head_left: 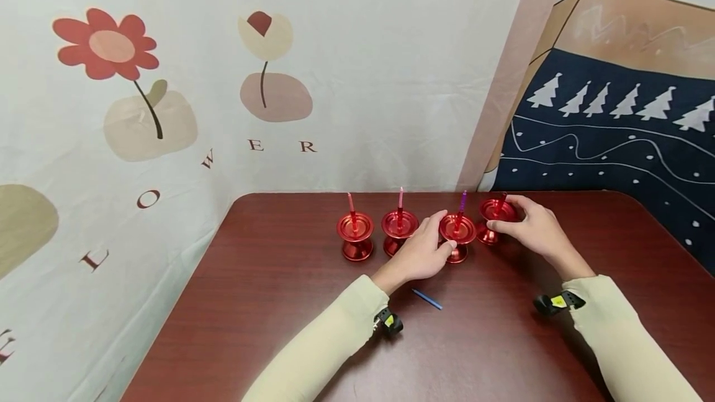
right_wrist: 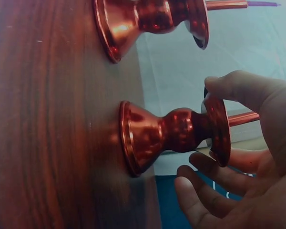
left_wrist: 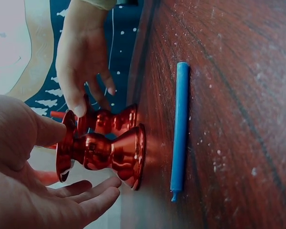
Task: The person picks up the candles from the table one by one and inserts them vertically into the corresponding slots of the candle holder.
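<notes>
Four red metal candle holders stand in a row on the table. My left hand (head_left: 422, 251) pinches the dish rim of the third candle holder (left_wrist: 101, 151), thumb at the near side and fingers round the left. A purple candle (head_left: 463, 201) stands in that holder's tube. My right hand (head_left: 535, 228) grips the dish rim of the rightmost candle holder (right_wrist: 174, 131) between thumb and fingers; only its red tube (right_wrist: 244, 118) shows, with no candle above it. In front of the row lies a blue candle (left_wrist: 180, 126), its wick end visible in the left wrist view.
To the left stand a candle holder (head_left: 357, 247) with a reddish candle (head_left: 350, 202) and another holder (head_left: 393, 244) with a pink candle (head_left: 401, 197), partly behind my left hand. A printed cloth (head_left: 380, 79) hangs behind the brown table (head_left: 268, 303).
</notes>
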